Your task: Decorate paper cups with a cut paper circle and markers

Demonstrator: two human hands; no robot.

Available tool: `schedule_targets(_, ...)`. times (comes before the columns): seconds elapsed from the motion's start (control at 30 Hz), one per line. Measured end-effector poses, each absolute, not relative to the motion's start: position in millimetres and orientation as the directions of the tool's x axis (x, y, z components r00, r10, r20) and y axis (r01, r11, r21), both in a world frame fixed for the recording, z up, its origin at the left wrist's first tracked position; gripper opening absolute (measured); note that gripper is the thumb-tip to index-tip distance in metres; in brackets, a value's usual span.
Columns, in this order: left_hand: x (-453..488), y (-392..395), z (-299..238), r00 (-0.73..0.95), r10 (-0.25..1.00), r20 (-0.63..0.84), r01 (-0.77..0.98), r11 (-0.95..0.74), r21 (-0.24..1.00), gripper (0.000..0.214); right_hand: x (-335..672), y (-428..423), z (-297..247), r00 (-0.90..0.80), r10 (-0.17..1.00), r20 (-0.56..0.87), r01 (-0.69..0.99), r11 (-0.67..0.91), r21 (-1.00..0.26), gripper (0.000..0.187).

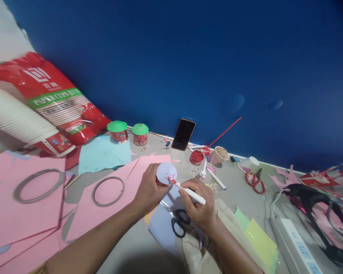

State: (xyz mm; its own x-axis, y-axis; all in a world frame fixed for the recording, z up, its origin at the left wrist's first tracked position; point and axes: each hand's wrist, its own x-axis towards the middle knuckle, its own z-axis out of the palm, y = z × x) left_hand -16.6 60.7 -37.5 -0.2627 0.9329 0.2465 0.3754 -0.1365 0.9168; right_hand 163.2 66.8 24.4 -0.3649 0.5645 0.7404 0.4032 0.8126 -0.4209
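In the middle of the table, my left hand (148, 188) is closed round a small paper cup topped with a pale lavender paper disc (164, 173). Most of the cup is hidden by the disc and my fingers. Red-pink lines show on the disc. My right hand (200, 205) grips a white marker (193, 194), its red tip touching the disc. Just below my hands lie scissors with black handles (178, 224) on lavender paper (161, 232). Two small cups with green tops, a left one (119, 133) and a right one (140, 135), stand farther back.
Pink paper sheets (31, 220) with grey rings (108, 191) cover the left. A paper-cup bag (60, 99) leans at back left. A phone (183, 134) rests against the blue wall. Red-handled scissors (255, 180), a power strip (298, 243) and a black glue gun (311, 201) lie right.
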Motion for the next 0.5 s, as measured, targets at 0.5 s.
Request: schedule_targets(0.5, -17.7, 60.5, -39.8, -0.230, 0.920, 0.318, 0.444, -0.192, 0.875, 0.046, 165.2, 64.6, 29.4, -0.341, 0.557, 0.758, 0.401, 0.815, -0.419, 0.010)
